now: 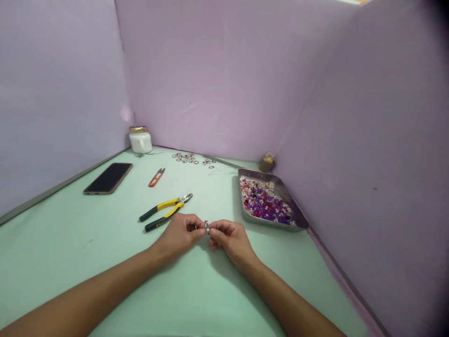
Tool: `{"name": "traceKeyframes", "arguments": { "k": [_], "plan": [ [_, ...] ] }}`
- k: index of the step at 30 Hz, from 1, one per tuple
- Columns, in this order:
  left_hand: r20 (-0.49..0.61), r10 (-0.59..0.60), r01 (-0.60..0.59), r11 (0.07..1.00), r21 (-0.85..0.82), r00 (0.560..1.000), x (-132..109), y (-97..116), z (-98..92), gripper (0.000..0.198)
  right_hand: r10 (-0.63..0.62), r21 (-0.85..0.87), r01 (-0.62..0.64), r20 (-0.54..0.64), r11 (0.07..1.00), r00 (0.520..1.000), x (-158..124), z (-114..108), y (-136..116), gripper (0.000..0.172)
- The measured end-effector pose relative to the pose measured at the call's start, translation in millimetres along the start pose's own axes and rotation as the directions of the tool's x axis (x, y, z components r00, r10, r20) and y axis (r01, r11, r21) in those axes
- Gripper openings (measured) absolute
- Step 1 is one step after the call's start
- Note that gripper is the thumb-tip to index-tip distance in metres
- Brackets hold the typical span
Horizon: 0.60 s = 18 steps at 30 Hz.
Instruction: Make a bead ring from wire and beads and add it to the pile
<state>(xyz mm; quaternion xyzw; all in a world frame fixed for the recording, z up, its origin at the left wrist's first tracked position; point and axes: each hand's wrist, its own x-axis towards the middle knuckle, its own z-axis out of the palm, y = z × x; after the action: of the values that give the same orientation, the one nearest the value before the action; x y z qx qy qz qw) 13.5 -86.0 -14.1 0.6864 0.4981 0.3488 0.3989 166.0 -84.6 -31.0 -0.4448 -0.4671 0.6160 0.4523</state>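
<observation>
Between the fingertips of both hands is a small beaded ring (206, 227), silvery with a touch of red or pink at its top. My left hand (183, 232) pinches it from the left, thumb against forefinger. From the right, my right hand (229, 238) pinches the same ring, its other fingers curled. Pliers (171, 210) with yellow and black handles lie just behind my left hand. Right of my right hand stands a metal tray (277, 224) holding many loose purple, red and clear beads (264, 203). Fingers partly cover the ring, so its full shape is hidden.
Orange thread snips (156, 178) and a dark phone (109, 178) lie at the left. A white jar (141, 141) with a gold lid stands in the back corner. Several beaded rings (185, 158) lie at the back. A small brown pot (267, 164) sits behind the tray. Pinkish walls enclose the green tabletop.
</observation>
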Motion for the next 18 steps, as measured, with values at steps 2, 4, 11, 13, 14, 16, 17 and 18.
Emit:
{"name": "traceKeyframes", "arguments": {
  "k": [2,4,11,13,14,16,17,18],
  "plan": [
    [-0.003,0.004,-0.004,1.000,0.017,1.000,0.0,-1.7,0.4,0.010,-0.013,-0.024,0.013,0.005,1.000,1.000,0.1,-0.7,1.1,0.019],
    [-0.006,0.018,-0.018,0.999,0.042,1.000,-0.2,-1.9,0.5,0.010,-0.018,-0.039,0.018,0.013,0.999,1.000,0.1,-1.2,2.7,0.017],
    [-0.002,0.132,-0.130,0.982,0.136,0.991,-3.2,-0.3,1.2,0.012,-0.094,-0.099,0.098,0.043,0.990,0.995,-1.6,-0.5,7.8,0.010],
    [-0.006,0.191,-0.188,0.969,0.160,0.982,-4.1,-2.5,2.1,0.014,-0.128,-0.109,0.132,0.046,0.985,0.991,-1.5,-0.7,8.3,0.008],
    [-0.007,0.220,-0.216,0.962,0.167,0.975,-4.5,-4.0,2.7,0.014,-0.138,-0.105,0.142,0.046,0.984,0.989,-1.2,-0.9,8.6,0.007],
    [-0.011,0.283,-0.276,0.943,0.186,0.959,-4.9,-7.3,3.6,0.015,-0.131,-0.078,0.134,0.042,0.988,0.990,-0.5,-1.3,9.2,0.008],
    [-0.012,0.316,-0.307,0.930,0.201,0.949,-4.9,-8.7,4.0,0.015,-0.116,-0.061,0.118,0.039,0.991,0.993,0.0,-1.4,9.5,0.010],
    [-0.012,0.347,-0.336,0.916,0.218,0.938,-4.8,-10.1,4.4,0.016,-0.101,-0.048,0.102,0.035,0.994,0.994,0.3,-1.5,9.8,0.011]
  ]
}}
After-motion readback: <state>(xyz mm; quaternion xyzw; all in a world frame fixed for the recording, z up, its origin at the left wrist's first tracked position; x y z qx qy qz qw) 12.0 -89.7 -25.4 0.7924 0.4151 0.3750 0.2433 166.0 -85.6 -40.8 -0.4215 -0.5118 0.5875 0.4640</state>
